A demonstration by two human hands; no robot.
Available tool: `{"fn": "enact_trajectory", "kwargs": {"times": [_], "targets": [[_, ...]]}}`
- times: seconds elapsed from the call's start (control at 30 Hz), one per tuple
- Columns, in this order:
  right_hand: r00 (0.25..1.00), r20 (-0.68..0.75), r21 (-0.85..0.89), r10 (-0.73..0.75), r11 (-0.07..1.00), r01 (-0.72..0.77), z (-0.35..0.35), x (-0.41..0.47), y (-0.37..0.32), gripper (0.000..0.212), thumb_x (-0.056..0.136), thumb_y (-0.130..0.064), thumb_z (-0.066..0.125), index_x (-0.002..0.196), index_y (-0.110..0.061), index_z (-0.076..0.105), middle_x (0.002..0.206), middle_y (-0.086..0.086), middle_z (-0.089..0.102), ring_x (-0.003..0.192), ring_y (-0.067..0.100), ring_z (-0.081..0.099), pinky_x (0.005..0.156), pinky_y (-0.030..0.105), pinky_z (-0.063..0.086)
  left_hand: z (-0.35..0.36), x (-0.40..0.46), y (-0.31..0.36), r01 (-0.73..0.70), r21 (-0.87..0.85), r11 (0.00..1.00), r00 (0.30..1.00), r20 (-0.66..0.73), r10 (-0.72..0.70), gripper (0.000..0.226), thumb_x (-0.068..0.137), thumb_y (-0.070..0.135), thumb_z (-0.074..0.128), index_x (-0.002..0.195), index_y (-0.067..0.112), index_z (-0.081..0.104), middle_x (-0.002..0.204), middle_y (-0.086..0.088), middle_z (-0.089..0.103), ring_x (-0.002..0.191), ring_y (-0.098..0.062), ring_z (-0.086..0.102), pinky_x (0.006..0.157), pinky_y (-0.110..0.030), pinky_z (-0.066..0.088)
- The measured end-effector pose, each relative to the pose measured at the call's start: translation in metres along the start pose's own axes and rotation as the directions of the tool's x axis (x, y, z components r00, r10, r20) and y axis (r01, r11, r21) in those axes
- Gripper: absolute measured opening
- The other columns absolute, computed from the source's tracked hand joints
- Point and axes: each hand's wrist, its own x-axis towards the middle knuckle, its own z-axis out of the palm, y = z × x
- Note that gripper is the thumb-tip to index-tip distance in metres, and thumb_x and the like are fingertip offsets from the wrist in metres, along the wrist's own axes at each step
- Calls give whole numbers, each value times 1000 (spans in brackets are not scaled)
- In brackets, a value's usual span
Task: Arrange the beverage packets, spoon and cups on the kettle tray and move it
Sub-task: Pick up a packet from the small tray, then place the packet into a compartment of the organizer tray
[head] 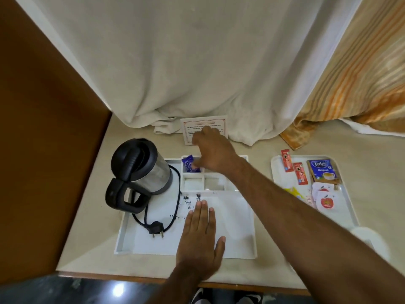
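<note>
A white curtain (197, 62) fills the upper middle of the frame, with a striped orange curtain (361, 84) at the upper right and a brown panel (43, 128) down the left side. Below them runs the pale desk (263, 148). At the centre of the frame lies the white kettle tray (236, 244), divided at its far edge into small compartments. The steel kettle (140, 170) with its black lid and handle stands on the tray's left part, its black cord and plug (156, 229) looped on the tray floor in front of it. At the right of the frame sits a second white tray (276, 172) carrying the beverage packets: two red sachets (300, 173), a blue tea packet (323, 171) and white packets with a red apple mark (326, 201). A printed card (205, 122) stands against the curtain, above the tray.

The left hand (200, 235) rests flat on the tray floor, fingers spread, gripping nothing. The right hand (211, 151) reaches across to the far left compartment, fingers curled down at a purple packet (189, 166) lying in it (whether they pinch it I cannot tell)
</note>
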Motion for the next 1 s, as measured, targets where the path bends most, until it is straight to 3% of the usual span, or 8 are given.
{"fn": "enact_trajectory", "kwargs": {"times": [0.07,0.17,0.27,0.37,0.57,0.73,0.9,1.0], "targets": [[993,-90,113,78,991,-67,-15,-14,21,67,67,-36,83,123,-18,52,119,9,50,107,27,49,81,38,48,1,-1,-2,-15,-11,1000,1000,-2,15,79,96,51,35,155,3,14,165,-19,6,153,-31,0,118,-47,9],[953,-175,-42,247,965,-258,-45,-45,81,47,75,-24,73,118,-18,58,116,12,52,109,33,52,82,40,49,3,0,-4,-13,-5,1000,1000,-5,13,79,96,52,35,155,4,13,165,-19,6,153,-31,1,118,-47,9],[856,-37,-270,515,820,-505,-64,-77,144,41,80,-24,66,119,-17,57,121,12,57,113,33,56,88,40,49,3,0,-3,-8,4,1000,1000,6,7,79,96,52,34,155,4,14,165,-19,5,152,-31,1,118,-47,10],[707,135,-194,694,718,-668,-57,-96,172,57,75,-32,76,122,-10,53,128,13,56,119,30,54,93,36,46,3,1,-2,1,14,1000,1000,19,-2,79,96,53,31,155,5,11,165,-18,2,152,-31,-1,118,-45,8],[717,-20,-36,697,716,-697,-17,-105,178,38,78,-11,71,112,0,56,120,19,60,114,33,56,89,35,45,4,0,-3,-6,20,1000,1000,17,6,79,97,54,25,155,4,10,165,-19,1,153,-31,0,118,-45,10],[653,42,32,756,652,-757,-21,-104,191,41,74,-14,74,109,-1,56,118,17,60,111,33,57,83,33,45,4,0,-1,-10,26,1000,1000,15,9,79,97,53,27,155,3,11,165,-19,1,153,-31,0,118,-46,11],[666,57,-14,744,667,-745,-33,-99,192,45,72,-17,78,108,-3,56,116,15,61,110,31,58,78,31,41,3,0,-1,-6,17,1000,1000,23,5,78,97,54,22,155,4,10,165,-19,0,153,-31,-2,118,-46,11],[693,73,-92,717,697,-711,-27,-102,186,48,72,-14,77,113,-4,54,121,15,58,114,32,56,86,35,46,2,0,-1,-9,16,1000,1000,19,9,78,97,53,26,155,3,12,164,-20,2,153,-32,0,118,-46,12]]}}
